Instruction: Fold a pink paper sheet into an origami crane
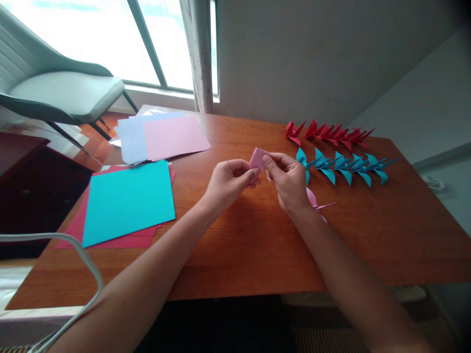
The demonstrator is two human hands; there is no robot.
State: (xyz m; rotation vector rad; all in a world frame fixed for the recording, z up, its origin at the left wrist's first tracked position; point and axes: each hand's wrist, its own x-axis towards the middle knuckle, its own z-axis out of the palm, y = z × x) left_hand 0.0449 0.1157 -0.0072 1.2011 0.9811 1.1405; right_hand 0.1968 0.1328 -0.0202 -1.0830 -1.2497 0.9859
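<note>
A small folded pink paper (257, 159) is pinched between both hands above the middle of the table. My left hand (232, 180) grips its lower left side with the thumb in front. My right hand (287, 176) holds its right edge between thumb and fingers. Partly hidden behind my right wrist lies a pink paper crane (312, 197). Just beyond that hand stands a row of several blue paper cranes (342, 167), and behind them a row of several red paper cranes (331, 134).
On the wooden table's (228, 255) left side, a blue sheet stack (128, 203) lies over red sheets (73, 225). Pink sheets (174, 135) overlap pale blue-white ones (132, 142) farther back. A white cable (88, 260) loops by my left forearm. A chair (66, 93) stands beyond.
</note>
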